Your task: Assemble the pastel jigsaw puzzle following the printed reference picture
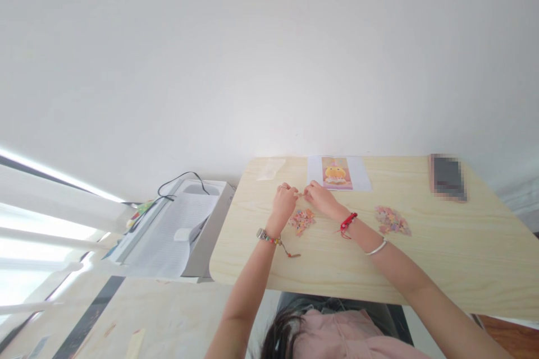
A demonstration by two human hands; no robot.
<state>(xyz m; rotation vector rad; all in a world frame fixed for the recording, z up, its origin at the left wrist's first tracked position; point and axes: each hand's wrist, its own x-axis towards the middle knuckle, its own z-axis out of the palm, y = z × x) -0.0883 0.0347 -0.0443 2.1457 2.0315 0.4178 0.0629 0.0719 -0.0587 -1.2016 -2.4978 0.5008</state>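
My left hand (286, 199) and my right hand (320, 198) meet above the wooden table, fingertips nearly touching. Between them is a small pale pinkish jigsaw puzzle piece (300, 195); whether it is one piece or two joined is too small to tell. Both hands are closed in a pinch on it. Just below the hands lies a loose pile of colourful puzzle pieces (301, 221). A second pile of pieces (392, 220) sits to the right of my right forearm. Behind my right hand is a paper sheet (359, 174) with a printed picture (337, 173) of a yellow-orange figure.
A clear plastic bag (270, 169) lies at the table's back left. Toward the back right is a dark, blurred-out device (448, 177). Left of the table (337, 269) stands a white appliance (210, 224) with papers (174, 230) and a black cable (182, 175). A white wall rises behind.
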